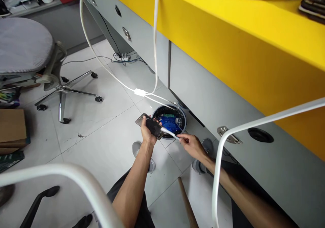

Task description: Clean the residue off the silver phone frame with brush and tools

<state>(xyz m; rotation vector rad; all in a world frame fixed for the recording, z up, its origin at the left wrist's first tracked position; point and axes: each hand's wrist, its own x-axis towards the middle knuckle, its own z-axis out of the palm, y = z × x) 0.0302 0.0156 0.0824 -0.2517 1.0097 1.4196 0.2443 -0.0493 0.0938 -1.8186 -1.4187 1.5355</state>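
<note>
My left hand (148,131) is wrapped around a dark smartphone (150,126), its thumb along one long edge and fingertips showing at the other. In my right hand (191,145) is a slim white brush (170,132), pinched by its thin end. The brush's wider pale end touches the phone near its lower right end. Both hands are beside and above a round trash bin (185,114) lined with a black bag. Blue items (169,123) and a green piece lie inside the bin.
A white cable (86,35) with a splitter block (139,92) hangs before the grey cabinet (198,82) under a yellow desk (228,31). Other pale cables or bars cross the foreground. A wheeled chair (24,45) and cardboard box (12,126) stand left. My shoes are on the tiled floor.
</note>
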